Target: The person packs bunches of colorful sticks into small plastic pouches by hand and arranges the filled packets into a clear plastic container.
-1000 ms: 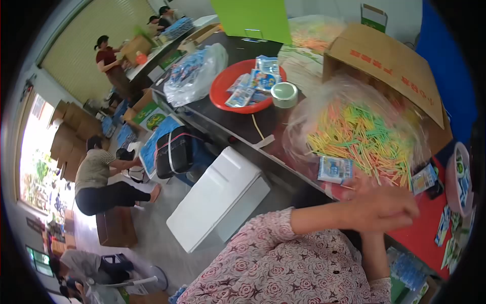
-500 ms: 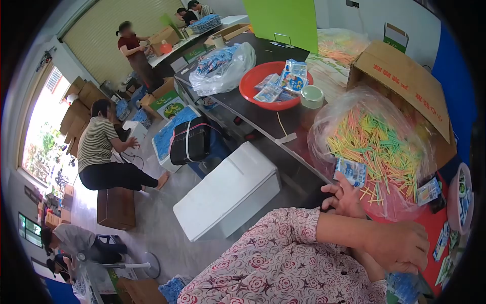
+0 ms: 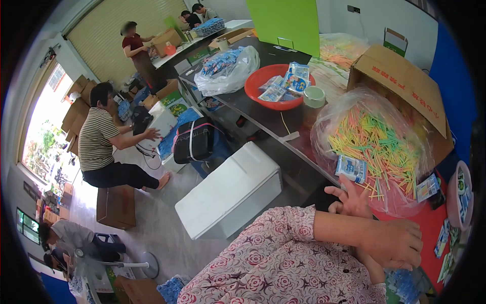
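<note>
My forearms cross in front of the patterned shirt. My right hand point(image 3: 352, 201), partly under my left forearm, is open with its fingers apart and slightly bent. Its fingertips are just below a blue-and-white packet point(image 3: 351, 168), which lies at the edge of a clear plastic bag point(image 3: 320, 134) of colourful thin sticks point(image 3: 374, 147). My left hand point(image 3: 392, 244) reaches across to the right, back upward, fingers loosely bent and slightly apart, with nothing visible in it. Another small packet point(image 3: 428, 188) lies right of the sticks.
A red basin point(image 3: 258, 96) with packets and a lidded jar point(image 3: 314, 99) stand on the dark table. A cardboard box point(image 3: 405, 81) is behind the sticks, a pink basin point(image 3: 459, 202) at the right. A white foam box point(image 3: 228, 187) stands left. Several people work nearby, one seated point(image 3: 98, 137).
My left hand has shifted slightly left and its fingers have loosened. My right hand's fingers have spread a little. The seated person in stripes has straightened, arms reaching forward.
</note>
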{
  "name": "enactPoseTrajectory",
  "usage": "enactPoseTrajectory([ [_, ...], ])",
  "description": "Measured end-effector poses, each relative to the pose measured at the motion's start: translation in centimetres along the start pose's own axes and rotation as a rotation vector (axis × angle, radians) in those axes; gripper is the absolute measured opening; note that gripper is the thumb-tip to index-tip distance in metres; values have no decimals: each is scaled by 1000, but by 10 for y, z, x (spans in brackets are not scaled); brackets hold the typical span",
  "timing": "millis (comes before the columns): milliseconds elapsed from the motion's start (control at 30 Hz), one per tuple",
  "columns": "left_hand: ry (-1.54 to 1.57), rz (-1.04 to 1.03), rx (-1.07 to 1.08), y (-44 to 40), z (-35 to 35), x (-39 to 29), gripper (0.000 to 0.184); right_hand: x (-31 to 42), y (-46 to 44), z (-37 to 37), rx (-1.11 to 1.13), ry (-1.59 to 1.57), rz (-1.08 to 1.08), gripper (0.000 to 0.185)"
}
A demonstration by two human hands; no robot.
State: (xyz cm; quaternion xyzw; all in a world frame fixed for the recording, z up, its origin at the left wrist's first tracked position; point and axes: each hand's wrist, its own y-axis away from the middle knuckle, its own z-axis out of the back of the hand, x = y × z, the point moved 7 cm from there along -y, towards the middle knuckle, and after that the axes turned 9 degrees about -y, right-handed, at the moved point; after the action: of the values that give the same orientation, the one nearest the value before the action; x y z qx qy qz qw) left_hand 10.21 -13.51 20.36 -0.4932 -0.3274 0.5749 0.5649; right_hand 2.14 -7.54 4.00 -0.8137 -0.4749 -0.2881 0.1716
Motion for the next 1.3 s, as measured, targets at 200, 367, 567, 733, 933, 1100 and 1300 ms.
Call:
enactPoseTrajectory([
  [200,-12,-57,81,-4,-23,-15,13,-19,0,-7,-116,119,-11,88],
  [367,-19,-81,98,0,-36,-20,15,-22,8,-11,-115,102,21,87],
  [567,-53,-135,107,6,-40,-25,18,13,35,-19,56,-92,42,88],
  [733,5,-95,74,6,-48,-13,20,7,23,-7,53,-122,-12,83],
  [933,18,-102,92,6,-45,5,14,-18,6,6,-75,32,-46,89],
  [1100,-5,-20,121,19,-32,29,14,1,10,18,39,-73,-88,91],
  [1300,16,63,149,26,-32,62,16,6,-2,42,69,-175,-161,93],
])
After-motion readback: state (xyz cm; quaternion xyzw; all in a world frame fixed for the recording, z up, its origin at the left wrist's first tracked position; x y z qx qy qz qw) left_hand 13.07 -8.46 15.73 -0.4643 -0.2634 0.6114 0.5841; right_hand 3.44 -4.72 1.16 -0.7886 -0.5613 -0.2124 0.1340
